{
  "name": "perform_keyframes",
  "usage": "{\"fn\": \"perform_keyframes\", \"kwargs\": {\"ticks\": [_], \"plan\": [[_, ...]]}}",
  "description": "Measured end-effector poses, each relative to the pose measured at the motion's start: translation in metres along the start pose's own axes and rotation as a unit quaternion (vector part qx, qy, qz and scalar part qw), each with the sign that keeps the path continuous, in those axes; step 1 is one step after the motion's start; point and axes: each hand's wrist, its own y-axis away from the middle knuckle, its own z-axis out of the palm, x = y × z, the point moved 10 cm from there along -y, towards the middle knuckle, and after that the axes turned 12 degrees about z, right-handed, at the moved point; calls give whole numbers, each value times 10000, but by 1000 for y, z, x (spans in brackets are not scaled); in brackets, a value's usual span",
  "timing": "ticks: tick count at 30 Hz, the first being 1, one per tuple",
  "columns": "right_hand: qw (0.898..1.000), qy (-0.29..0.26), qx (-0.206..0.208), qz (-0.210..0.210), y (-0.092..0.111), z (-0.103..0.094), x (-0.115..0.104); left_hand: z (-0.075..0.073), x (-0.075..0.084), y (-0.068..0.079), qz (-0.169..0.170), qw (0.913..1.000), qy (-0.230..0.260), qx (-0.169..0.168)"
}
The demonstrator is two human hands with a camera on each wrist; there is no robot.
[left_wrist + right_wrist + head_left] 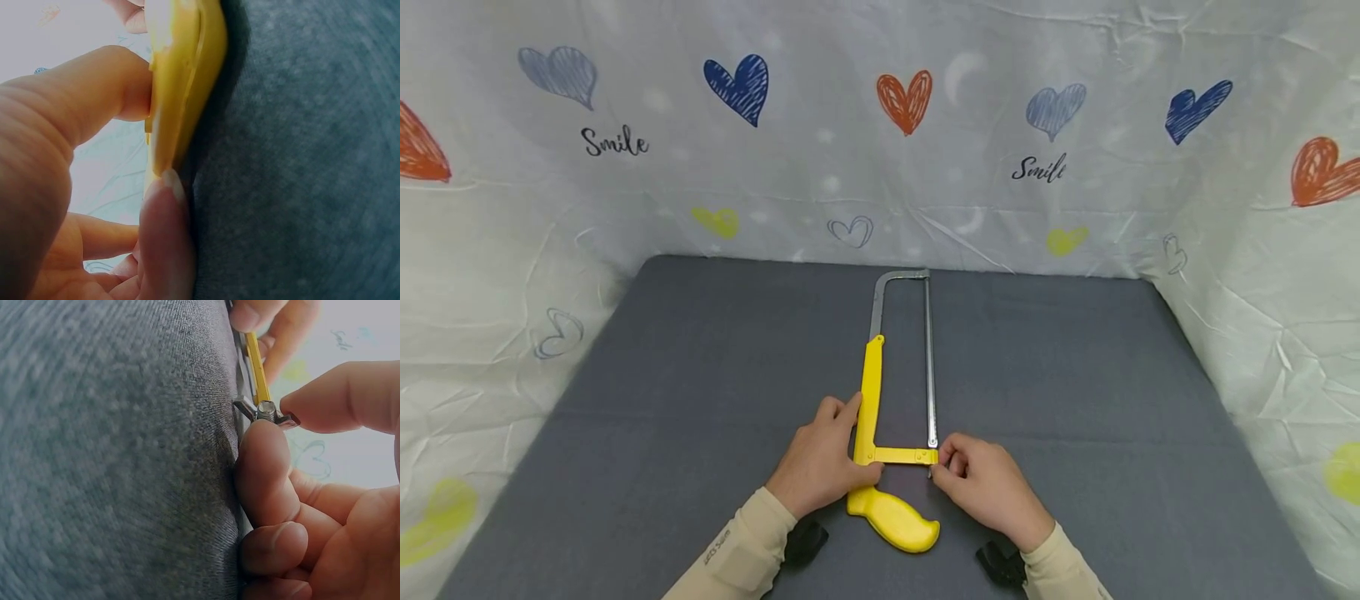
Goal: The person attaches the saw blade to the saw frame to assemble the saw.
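Observation:
A hacksaw [871, 375] with a yellow frame and handle lies flat on the grey cloth, its silver bow pointing away from me. My left hand [823, 458] grips the yellow frame just above the handle [898, 523], thumb on one side and fingers on the other. At the near end of the blade [929, 367], my right hand [988, 483] pinches a small metal wing nut [266, 411] between thumb and index finger. In the left wrist view, the thumb [106, 90] presses against the yellow part. The wing nut is mostly hidden in the head view.
Grey cloth [700, 358] covers the table. A white curtain [820, 167] printed with hearts and "Smile" hangs behind it and along both sides. Black wrist mounts [806, 543] show under the sleeves.

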Motion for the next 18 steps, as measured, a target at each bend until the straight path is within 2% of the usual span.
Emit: {"fn": "perform_keyframes", "kwargs": {"ticks": [10,18], "plan": [[9993,-27,-324,-156,0,1,-1,1,-1,0,-75,10000,-24,-23],[9995,-99,-286,-122,1,0,-3,1,-1,0,-80,10000,-39,-4]]}}
